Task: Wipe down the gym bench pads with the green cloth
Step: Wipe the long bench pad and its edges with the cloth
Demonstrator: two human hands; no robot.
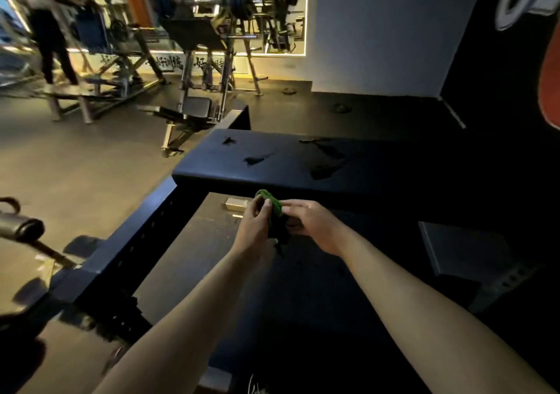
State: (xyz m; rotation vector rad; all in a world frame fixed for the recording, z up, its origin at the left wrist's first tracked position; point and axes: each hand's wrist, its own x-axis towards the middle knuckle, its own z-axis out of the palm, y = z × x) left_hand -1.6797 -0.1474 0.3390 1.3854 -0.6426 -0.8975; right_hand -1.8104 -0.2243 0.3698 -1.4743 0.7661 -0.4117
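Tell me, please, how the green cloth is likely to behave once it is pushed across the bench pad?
The green cloth is bunched between the left hand and right hand, so it is probably soft and floppy. It looks light. On the smooth bench pad it would likely slide and crumple unless pressed flat.

A single wide-angle view, taken from head height, looks forward and steeply down along both outstretched forearms. The left hand [254, 227] and right hand [315, 227] meet near the centre of the frame, close to the lens, with the cloth [270, 202] between them. Just beyond them the dark pad [272, 160] runs across the middle, seen from above and slightly from its near side. A black frame rail [127, 242] slants up from the lower left. The upper part of the frame takes in the gym floor [75, 157], a far machine [197, 60] and a mirror [272, 14], all well apart from the viewer. Straight edges bow towards the frame's borders.
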